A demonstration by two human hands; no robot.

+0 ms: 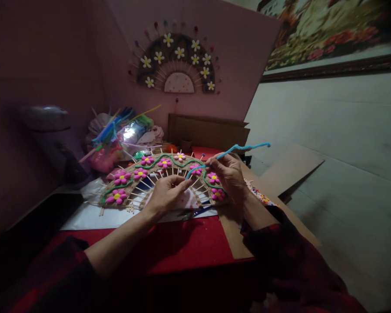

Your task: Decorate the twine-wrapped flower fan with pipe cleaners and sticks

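Note:
A light-blue pipe cleaner (pixel 227 152) is stretched between my two hands above the table. My left hand (pixel 167 191) pinches its lower left end between thumb and fingers. Farther right and higher, my right hand (pixel 228 174) grips it partway along, and its free, slightly bent end sticks out to the right. Behind and below my hands lies a fan-shaped craft piece (pixel 158 155), made of woven brown cord on thin sticks. Pink flowers with yellow centres and a wavy green strand decorate it. My hands cover part of its lower middle.
Craft supplies in plastic bags (pixel 130 132) are heaped at the back left, near a dark cylindrical container (pixel 57 143). Folded cardboard (pixel 202 129) stands behind the fan. A pen-like blue tool (pixel 203 210) lies on the red-covered table (pixel 189 248). A similar fan (pixel 179 52) hangs on the backdrop.

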